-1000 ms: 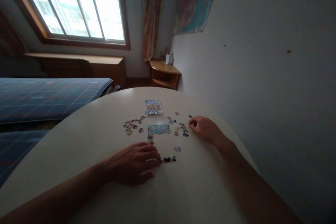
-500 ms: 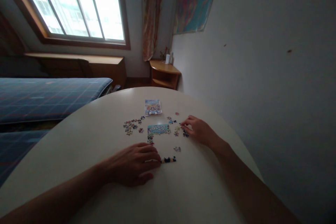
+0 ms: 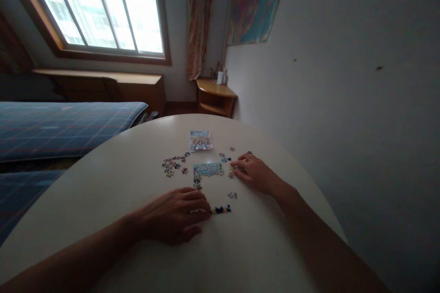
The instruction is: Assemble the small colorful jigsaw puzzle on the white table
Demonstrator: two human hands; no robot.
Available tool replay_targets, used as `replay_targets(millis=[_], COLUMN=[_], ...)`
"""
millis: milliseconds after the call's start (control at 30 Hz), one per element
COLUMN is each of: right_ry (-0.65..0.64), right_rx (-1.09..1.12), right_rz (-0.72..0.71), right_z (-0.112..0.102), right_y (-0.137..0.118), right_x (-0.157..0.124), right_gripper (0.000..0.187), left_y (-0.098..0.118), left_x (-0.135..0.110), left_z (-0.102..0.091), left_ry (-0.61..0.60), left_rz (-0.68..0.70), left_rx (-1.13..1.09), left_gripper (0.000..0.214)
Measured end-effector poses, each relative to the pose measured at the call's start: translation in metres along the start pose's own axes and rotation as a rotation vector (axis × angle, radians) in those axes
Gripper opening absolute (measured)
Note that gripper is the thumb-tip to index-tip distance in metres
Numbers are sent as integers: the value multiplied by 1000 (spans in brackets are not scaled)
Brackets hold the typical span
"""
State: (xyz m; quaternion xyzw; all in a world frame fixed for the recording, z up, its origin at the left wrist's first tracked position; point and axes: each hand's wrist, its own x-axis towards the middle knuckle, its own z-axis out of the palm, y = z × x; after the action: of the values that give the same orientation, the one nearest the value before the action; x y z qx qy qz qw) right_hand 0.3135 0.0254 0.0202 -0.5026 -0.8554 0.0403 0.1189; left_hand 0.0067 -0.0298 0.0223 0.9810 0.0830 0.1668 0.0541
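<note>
My left hand (image 3: 180,214) lies flat on the table, fingers spread. Its fingertips touch the left end of a dark and tan strip of joined jigsaw pieces (image 3: 222,209) and partly hide it. Above it is a partly joined jigsaw section (image 3: 208,169), teal along the top with a short column down its left side. My right hand (image 3: 254,173) hovers low over or rests among loose pieces at the right, its fingers stretched out and apart. Near its fingertips lie a yellowish piece (image 3: 231,175) and a blue and dark piece (image 3: 226,160). The hand covers some pieces.
Loose jigsaw pieces (image 3: 171,165) are clustered at the left. A grey-white piece (image 3: 233,195) lies above the strip. The printed picture packet (image 3: 201,140) sits toward the back of the round white table (image 3: 137,155). A bed (image 3: 68,128) stands at the left, a wall at the right.
My right hand has shifted slightly left and lower, over the loose pieces; a dark piece now shows beyond its knuckles. My left hand stays in place.
</note>
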Motion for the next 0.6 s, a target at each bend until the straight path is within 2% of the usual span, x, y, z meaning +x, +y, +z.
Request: replay_targets(millis=[167, 267, 433, 600], right_ry=[25, 37, -69, -24], right_rx=[-15, -10, 32, 47], right_rz=[13, 21, -31, -99], right_z=[-1, 3, 12, 8], right_y=[1, -5, -18, -15], right_x=[2, 5, 9, 11], right_gripper=[32, 39, 55, 41], left_y=[-1, 0, 0, 0], left_x=[0, -1, -1, 0], left_z=[0, 2, 2, 1], left_ry=[3, 6, 19, 13], left_rz=[9, 11, 15, 21], left_rx=[7, 16, 14, 4], left_gripper=[22, 24, 22, 23])
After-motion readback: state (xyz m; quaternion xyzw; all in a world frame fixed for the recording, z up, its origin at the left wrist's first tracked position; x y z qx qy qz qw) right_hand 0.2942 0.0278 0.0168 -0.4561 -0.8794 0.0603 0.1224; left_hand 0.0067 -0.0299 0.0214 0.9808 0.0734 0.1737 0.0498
